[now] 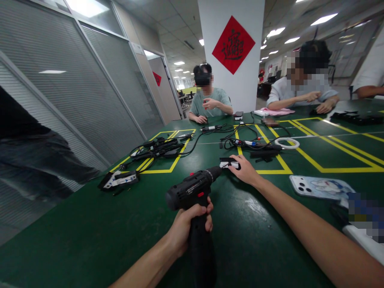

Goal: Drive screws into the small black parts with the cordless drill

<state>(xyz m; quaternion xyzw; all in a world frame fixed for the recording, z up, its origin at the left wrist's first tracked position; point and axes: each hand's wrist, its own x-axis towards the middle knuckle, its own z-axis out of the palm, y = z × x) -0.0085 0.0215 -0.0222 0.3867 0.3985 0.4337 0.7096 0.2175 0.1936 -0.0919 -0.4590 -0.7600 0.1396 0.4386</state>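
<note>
My left hand (189,224) is wrapped round the grip of a black cordless drill (192,190) with small red switches. Its chuck points away and to the right, close to a small black-and-white part (229,163) on the green table. My right hand (243,170) grips that part from the right, fingers over its top and thumb at its near side. Whether the bit touches the part I cannot tell. Just beyond lie a black strip-like piece (264,154) and a tangle of black cables (240,143).
More black cables and adapters (162,148) lie at the left, near a black-and-white assembly (120,180). A phone (321,187) and a white cable coil (287,143) are at the right. Yellow tape marks the green table (120,240). Two people (210,100) sit across; another stands at left.
</note>
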